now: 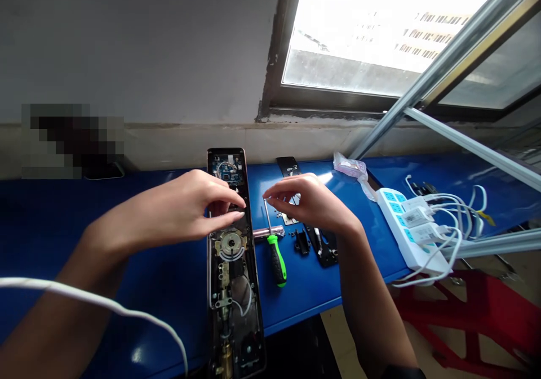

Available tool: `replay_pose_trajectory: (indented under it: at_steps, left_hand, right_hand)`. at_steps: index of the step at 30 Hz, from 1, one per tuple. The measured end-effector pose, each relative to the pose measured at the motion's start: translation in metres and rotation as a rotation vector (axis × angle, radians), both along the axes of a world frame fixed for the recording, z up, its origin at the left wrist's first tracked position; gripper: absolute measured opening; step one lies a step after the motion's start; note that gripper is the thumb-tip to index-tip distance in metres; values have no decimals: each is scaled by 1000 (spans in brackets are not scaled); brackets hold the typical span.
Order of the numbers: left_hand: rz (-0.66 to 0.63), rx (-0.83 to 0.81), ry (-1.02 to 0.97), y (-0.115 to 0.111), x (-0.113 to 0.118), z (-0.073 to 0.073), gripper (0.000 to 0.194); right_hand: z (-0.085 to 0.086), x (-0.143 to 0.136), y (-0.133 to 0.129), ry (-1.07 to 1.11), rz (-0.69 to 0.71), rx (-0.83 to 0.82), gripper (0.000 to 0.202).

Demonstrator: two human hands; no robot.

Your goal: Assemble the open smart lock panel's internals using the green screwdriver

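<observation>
Hands (200,204) (306,199) hover near an opened device (231,244) and green screwdriver (277,261)

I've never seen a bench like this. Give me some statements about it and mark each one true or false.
1. The screwdriver has a green and black handle. True.
2. The left hand is gripping that handle. False: the left hand is over the long open casing.
3. A circuit board sits at the casing's far end. True.
4. The power strip is black. False: the power strip is white with blue sockets.
5. The red stool stands on the table. False: the red stool is below the blue tabletop.
</observation>
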State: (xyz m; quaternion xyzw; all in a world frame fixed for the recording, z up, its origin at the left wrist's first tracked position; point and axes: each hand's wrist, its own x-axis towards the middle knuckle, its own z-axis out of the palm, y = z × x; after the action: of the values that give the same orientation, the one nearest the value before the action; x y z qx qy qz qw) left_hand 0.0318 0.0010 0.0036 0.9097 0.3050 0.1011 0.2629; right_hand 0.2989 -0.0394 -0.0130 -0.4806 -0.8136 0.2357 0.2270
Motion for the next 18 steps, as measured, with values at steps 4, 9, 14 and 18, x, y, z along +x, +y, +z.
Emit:
replay_pose_trajectory:
  at_steps: [4, 9, 14, 18]
  left_hand:
    - [-142, 253, -76, -21, 46, -25, 24]
    - [-336, 376, -32, -33, 82, -61, 19]
    - [-364, 369, -7, -33, 89, -72, 16]
    - [-360, 361, -25, -34, 86, -68, 19]
  right_hand:
    - [-29, 22, -33, -104, -264, -51, 18]
    - [-50, 34, -62, -262, -486, -61, 12]
    - [-62, 32, -69, -316, -492, -100, 21]
    - [-68, 30, -68, -272, -476, -106, 22]
